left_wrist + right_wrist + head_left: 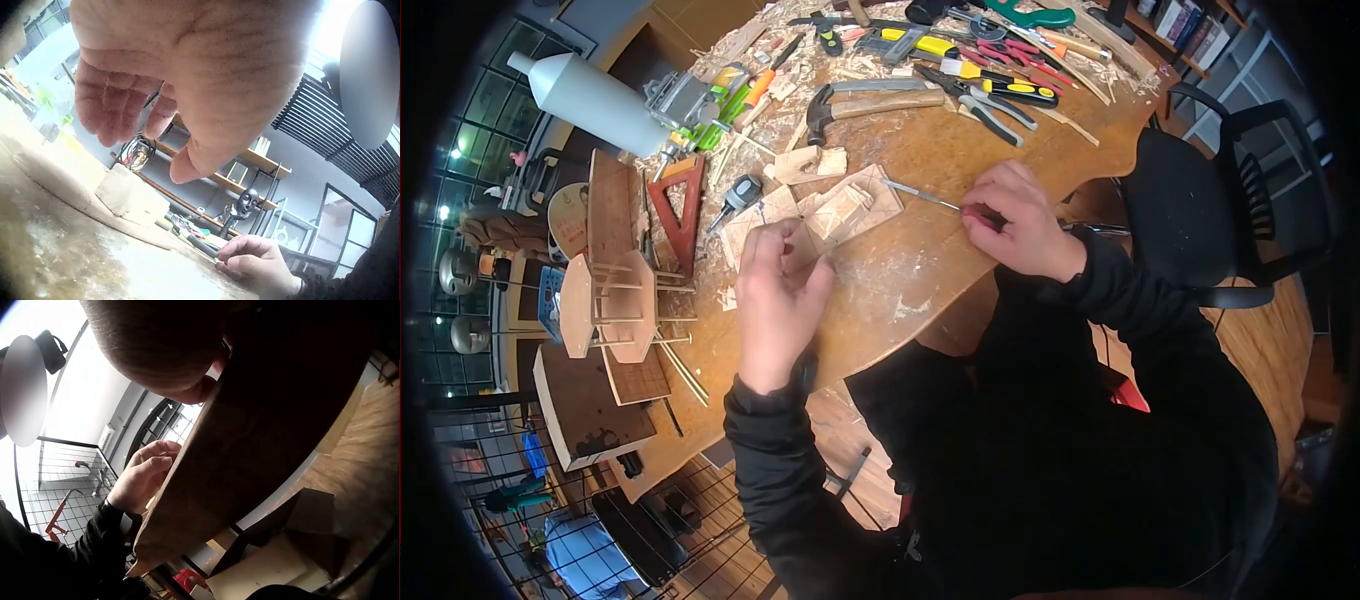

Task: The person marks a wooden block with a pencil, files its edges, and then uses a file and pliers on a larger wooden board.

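Observation:
My right hand [1015, 218] is at the table's near edge, fingers curled round the end of a thin metal tool with a narrow flat blade [920, 195]. The blade points left toward a flat wooden board [885, 200]; its handle is hidden in the hand. On the board sits a roughly carved pale wood block [840, 212]. My left hand [778, 295] hovers just in front of the block, fingers loosely bent and thumb apart, holding nothing. In the left wrist view the left palm [206, 69] hangs above the tabletop, with the wood block [128, 194] beyond it.
A small screwdriver-like tool [735, 200] lies left of the board. Behind are a hammer [880, 104], pliers [995, 115], a utility knife [1020, 92] and wood shavings. A red triangular square [678, 210] and a wooden model [615, 305] stand left. A black chair [1200, 190] is at right.

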Demonstrator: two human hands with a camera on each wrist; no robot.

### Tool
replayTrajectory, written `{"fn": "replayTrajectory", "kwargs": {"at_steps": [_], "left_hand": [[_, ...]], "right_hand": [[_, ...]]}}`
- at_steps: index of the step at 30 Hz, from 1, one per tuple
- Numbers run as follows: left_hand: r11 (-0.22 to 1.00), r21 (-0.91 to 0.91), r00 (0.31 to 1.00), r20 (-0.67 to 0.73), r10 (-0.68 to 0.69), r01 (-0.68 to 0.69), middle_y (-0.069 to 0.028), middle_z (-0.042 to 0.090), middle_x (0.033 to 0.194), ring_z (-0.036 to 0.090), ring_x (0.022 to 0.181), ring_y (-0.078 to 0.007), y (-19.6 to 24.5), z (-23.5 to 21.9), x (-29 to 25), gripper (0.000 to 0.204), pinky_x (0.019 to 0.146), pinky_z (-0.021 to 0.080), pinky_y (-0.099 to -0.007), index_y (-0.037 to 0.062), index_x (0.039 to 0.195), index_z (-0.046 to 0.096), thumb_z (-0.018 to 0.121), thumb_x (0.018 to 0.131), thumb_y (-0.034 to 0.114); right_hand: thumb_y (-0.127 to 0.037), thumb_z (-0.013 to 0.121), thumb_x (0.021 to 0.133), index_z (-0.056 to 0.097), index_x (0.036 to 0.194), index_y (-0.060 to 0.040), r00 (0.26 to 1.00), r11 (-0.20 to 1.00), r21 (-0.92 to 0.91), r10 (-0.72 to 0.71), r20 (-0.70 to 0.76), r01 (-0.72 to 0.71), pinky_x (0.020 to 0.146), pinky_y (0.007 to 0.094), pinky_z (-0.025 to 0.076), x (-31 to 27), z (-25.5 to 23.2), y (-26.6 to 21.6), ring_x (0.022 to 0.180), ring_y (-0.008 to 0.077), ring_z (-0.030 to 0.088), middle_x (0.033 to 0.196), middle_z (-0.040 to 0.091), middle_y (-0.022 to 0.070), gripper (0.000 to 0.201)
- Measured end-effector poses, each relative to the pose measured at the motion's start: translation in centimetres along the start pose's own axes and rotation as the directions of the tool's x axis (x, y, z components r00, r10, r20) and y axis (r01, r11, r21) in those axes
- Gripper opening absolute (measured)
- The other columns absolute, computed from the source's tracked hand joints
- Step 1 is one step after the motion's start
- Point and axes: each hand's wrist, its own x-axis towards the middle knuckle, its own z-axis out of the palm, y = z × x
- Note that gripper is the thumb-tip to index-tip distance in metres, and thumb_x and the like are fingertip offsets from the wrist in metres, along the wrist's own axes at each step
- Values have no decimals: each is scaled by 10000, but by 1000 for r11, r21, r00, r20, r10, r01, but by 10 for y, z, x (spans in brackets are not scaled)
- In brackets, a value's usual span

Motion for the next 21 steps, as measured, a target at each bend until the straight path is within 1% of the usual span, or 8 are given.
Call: {"fn": "replayTrajectory", "kwargs": {"at_steps": [2,5,9,11,12,15,18,21], "left_hand": [[997,79,999,38,1,-4,-137,650,1085,635,927,-228,-3,3,7,484,715,502,-330,-6,1292,641,795,838,61],[995,93,997,64,35,-41,-162,656,1086,652,942,-276,-9,11,15,530,744,521,-354,-25,1310,637,820,830,106],[987,87,987,91,129,-137,-190,656,1095,657,969,-329,-6,20,29,538,805,535,-400,-37,1279,653,848,817,158],[1000,15,986,164,-12,9,-235,669,1079,651,1039,-427,-1,24,35,553,905,538,-468,-65,1235,681,863,797,221],[1000,18,988,155,-9,7,-235,669,1079,651,1039,-427,-1,26,38,553,905,538,-468,-65,1235,681,863,797,221],[992,3,979,162,124,-126,-246,663,1050,651,1028,-425,-14,36,42,550,892,536,-479,-70,1218,695,869,798,239],[994,2,979,174,105,-107,-227,686,1108,640,1044,-417,-19,42,43,509,927,518,-454,-31,1261,685,849,830,184],[993,-13,980,159,118,-117,-223,688,1112,642,1063,-405,-23,44,45,488,941,516,-446,-32,1259,685,839,842,170]], "right_hand": [[-28,787,777,720,955,-43,999,998,-48,-29,-25,28,810,419,490,1,1,-1,927,323,625,953,650,106,191],[-36,790,765,716,946,-48,1000,997,-78,-6,-16,5,858,433,475,1,2,-2,982,329,619,997,651,108,196],[-41,762,744,696,875,-79,999,995,-103,5,-38,-9,845,424,442,2,5,-4,951,319,583,974,611,79,152],[-42,762,743,697,875,-79,1000,994,-112,5,-24,-8,850,426,441,3,5,-5,960,321,582,980,611,83,152],[-44,762,741,698,874,-79,1000,993,-120,17,-11,-19,854,428,440,3,5,-6,969,324,580,987,611,87,151],[-50,760,744,699,870,-74,1000,992,-121,17,-2,-17,863,431,437,3,6,-5,987,326,579,996,610,92,143],[-51,761,746,693,863,-70,1000,992,-124,25,2,-24,867,432,436,4,6,-7,991,325,581,995,610,89,136],[-51,762,750,683,850,-64,1000,991,-131,23,11,-21,868,432,435,4,6,-6,994,323,583,994,611,86,128]]}}
